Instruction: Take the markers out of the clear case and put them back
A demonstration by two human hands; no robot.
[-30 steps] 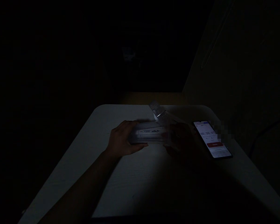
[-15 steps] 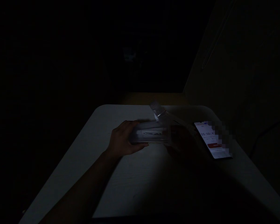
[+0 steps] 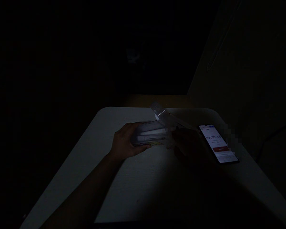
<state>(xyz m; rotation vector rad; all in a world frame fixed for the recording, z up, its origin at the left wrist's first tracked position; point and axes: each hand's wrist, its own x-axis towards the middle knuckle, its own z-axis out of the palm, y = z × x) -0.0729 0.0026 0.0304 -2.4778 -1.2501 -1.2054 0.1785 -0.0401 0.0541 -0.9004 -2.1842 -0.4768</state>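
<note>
A clear plastic box [image 3: 147, 126] lies sideways over the table, with several long white sticks inside that bear small print. My left hand [image 3: 124, 140] is closed around its left end, thumb along the near side and fingers over the far side. At the right end the clear flap [image 3: 158, 109] stands open, tilted up and away. My right hand [image 3: 187, 143], in deep shadow, has its curled fingertips at that open end. One white pen-like stick [image 3: 170, 128] with a dark tip pokes out there against the fingers. The exact grip is hard to make out.
A lit phone [image 3: 218, 143] showing a running timer lies on the right of the white table [image 3: 124, 197]. Behind the table's far edge is a dark upright surface. A cord [image 3: 219, 49] hangs on the right wall. The room is very dark.
The box has rolled a little in my left hand, and a coloured patch now shows on its near side. My right fingers have shifted at the opening, where a white stick's end now protrudes.
</note>
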